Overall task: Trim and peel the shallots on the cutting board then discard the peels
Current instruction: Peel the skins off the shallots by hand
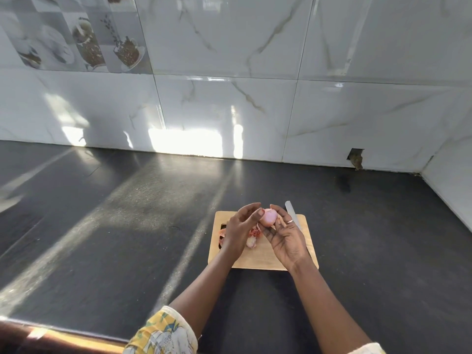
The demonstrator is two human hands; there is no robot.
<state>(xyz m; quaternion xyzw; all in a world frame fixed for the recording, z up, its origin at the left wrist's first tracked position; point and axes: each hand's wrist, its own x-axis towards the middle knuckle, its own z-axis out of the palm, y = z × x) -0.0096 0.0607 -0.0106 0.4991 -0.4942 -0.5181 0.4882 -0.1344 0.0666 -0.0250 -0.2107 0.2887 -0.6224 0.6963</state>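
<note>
Currently holding one pale pink shallot [268,217] up above the far half of the cutting board [265,260], clear of the wood, between both hands. Cradling it in the right hand [286,238], with the fingers curling up and round its three-o'clock side. Touching its nine-o'clock side with the thumb tip of the left hand [238,229], with the other fingers arching loosely above and closing on nothing. Showing a mostly bare, glossy surface, though possibly carrying a last thin film of skin, too fine to tell from this height. Keeping a small heap of reddish peels [255,232] on the board at about seven o'clock from the bulb, with another pale peeled piece [251,241] lying just beside them. Lying flat at about one o'clock on the board, the knife [291,209], poking its blade tip past the far edge and hiding partly behind the right fingers. Judging the bulb light, firm and slick once stripped, so favouring a pinch at the root and tip ends over the smooth belly. Treating the papery skins as brittle and flaky, so sweeping them together into a cupped palm instead of picking singly off the dark countertop [127,226] or board.
</note>
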